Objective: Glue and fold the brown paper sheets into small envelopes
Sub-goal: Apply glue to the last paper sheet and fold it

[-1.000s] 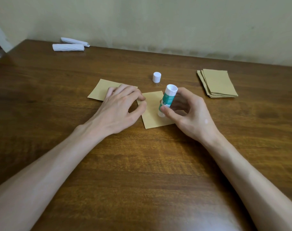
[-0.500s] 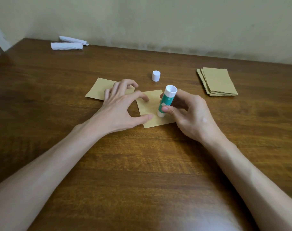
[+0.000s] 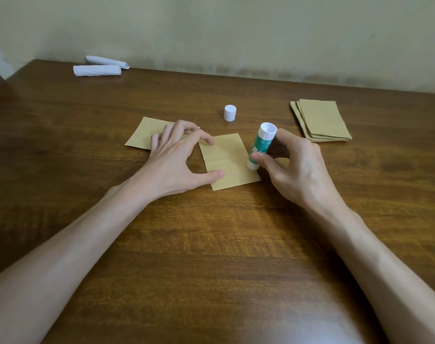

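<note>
A small brown paper sheet (image 3: 230, 161) lies flat in the middle of the wooden table (image 3: 211, 244). My left hand (image 3: 176, 162) pins its left edge with thumb and index fingertip, fingers spread. My right hand (image 3: 293, 170) grips an open green-and-white glue stick (image 3: 261, 145), upright, with its lower end on the sheet's right edge. A second brown sheet (image 3: 143, 134) lies to the left, partly under my left fingers. A stack of brown sheets (image 3: 320, 120) sits at the right.
The glue stick's white cap (image 3: 229, 112) stands just behind the sheet. Two white paper rolls (image 3: 97, 70) lie at the far left near the wall. The table's far edge meets a pale wall.
My left hand has opened out from resting on the sheet to holding its left edge with thumb and index finger. The glue stick has shifted right to the sheet's right edge.
</note>
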